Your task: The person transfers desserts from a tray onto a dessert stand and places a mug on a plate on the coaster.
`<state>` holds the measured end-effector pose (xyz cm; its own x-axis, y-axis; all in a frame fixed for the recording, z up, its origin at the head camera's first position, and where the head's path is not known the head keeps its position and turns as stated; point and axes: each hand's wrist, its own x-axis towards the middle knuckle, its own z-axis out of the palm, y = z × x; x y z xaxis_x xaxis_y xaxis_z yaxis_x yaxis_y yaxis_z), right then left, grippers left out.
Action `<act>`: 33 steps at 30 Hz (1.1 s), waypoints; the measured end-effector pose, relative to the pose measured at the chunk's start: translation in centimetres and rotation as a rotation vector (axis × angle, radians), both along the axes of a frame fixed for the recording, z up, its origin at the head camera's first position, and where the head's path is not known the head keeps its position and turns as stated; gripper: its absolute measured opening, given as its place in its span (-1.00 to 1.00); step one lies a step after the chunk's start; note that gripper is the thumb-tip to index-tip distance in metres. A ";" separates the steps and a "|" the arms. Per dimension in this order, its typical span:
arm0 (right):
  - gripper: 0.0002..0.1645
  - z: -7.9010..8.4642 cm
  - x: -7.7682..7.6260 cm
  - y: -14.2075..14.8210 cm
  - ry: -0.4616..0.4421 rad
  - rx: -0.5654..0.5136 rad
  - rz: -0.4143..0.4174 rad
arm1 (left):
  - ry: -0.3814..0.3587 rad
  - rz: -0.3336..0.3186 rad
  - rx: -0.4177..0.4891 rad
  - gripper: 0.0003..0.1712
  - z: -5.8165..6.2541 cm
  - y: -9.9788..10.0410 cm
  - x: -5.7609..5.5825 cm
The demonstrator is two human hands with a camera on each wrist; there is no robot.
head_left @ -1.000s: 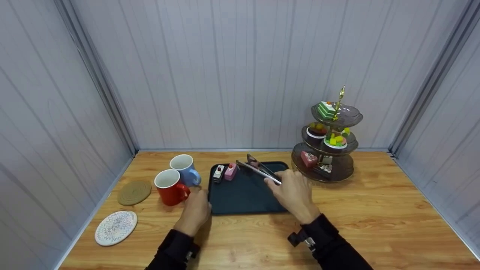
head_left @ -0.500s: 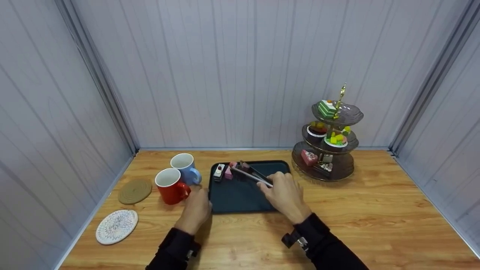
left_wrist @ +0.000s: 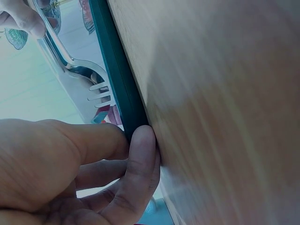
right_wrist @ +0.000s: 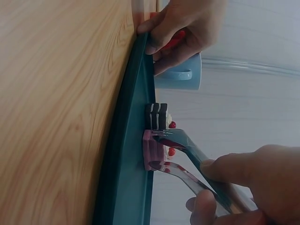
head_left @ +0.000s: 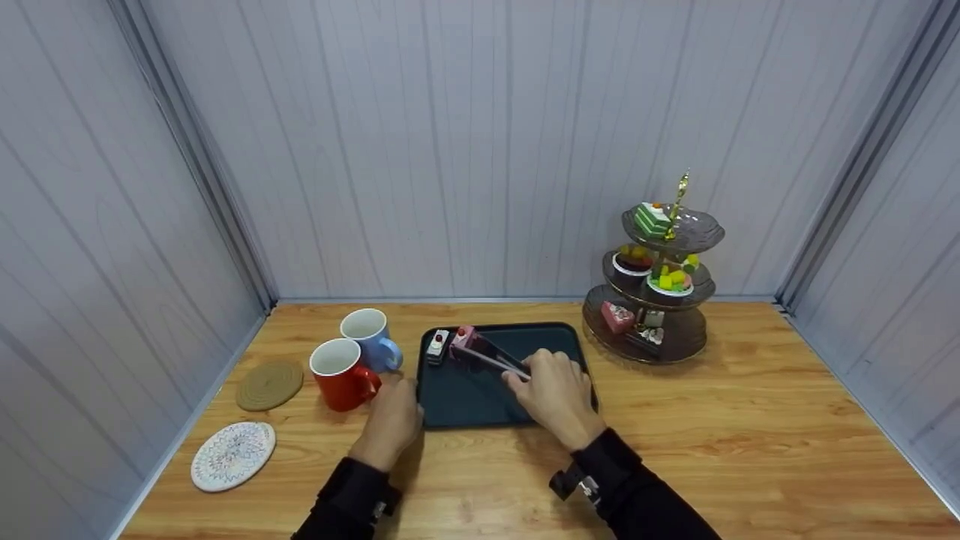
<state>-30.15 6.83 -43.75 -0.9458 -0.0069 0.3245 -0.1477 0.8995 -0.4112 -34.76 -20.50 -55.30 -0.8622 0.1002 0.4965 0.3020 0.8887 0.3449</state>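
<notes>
The pink cake [right_wrist: 154, 150] sits on the tray [head_left: 480, 401] near its far left corner, cherry uppermost, with the metal tongs [head_left: 495, 361] around it: one tip lies in the tight space by the dark cake [head_left: 437, 347], the other at the opposite side. Both tips look to be at the cake's sides, but whether they squeeze it I cannot tell. The right hand [head_left: 556, 394] has its grip closed on the tongs, thumb on one arm and fingers on the other, presumably so that one squeeze governs both tips. The left hand [head_left: 395, 416] pinches the tray's left rim between thumb and fingers, a grip that probably serves to stop the tray sliding on the counter [head_left: 750, 435]. Just beyond that hand stand the red mug [head_left: 337, 386] and the blue mug [head_left: 367, 341], upright, with the tan coaster [head_left: 269, 385] and the white coaster [head_left: 233, 456] further left. Right of the tray, the tiered stand [head_left: 688, 337] carries more sweets, its stacked plates seemingly meant to keep them apart.
</notes>
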 end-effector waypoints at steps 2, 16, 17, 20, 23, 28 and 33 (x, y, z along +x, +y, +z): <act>-0.67 0.0 0.0 -0.2 0.001 -0.004 0.000 | -0.003 -0.007 0.022 -0.81 -0.4 -0.1 -0.3; -0.56 -0.3 -0.1 -1.7 0.006 -0.012 -0.010 | -0.016 0.012 -0.038 -0.75 -1.7 -0.6 -0.9; -0.54 -0.3 -0.1 -1.7 0.010 -0.009 -0.011 | -0.024 0.013 -0.037 -0.75 -1.6 -0.5 -0.9; -0.50 -0.3 -0.2 -1.8 0.015 -0.002 -0.017 | -0.041 0.012 -0.032 -0.77 -1.3 -0.5 -0.8; -0.51 -0.3 -0.4 -2.0 0.009 0.007 -0.027 | -0.031 0.004 -0.020 -0.81 -1.3 -0.5 -0.8; -0.53 -0.3 -0.6 -2.1 0.006 0.012 -0.038 | 0.008 0.000 -0.036 -0.83 -1.6 -0.6 -0.9; -0.53 -0.4 -0.7 -2.1 0.014 0.015 -0.043 | 0.020 -0.008 -0.013 -0.82 -1.6 -0.5 -0.9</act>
<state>-30.87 4.78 -44.12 -0.9407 0.0285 0.3380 -0.1146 0.9112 -0.3957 -35.70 -21.03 -56.86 -0.8513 0.1136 0.5122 0.3157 0.8907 0.3271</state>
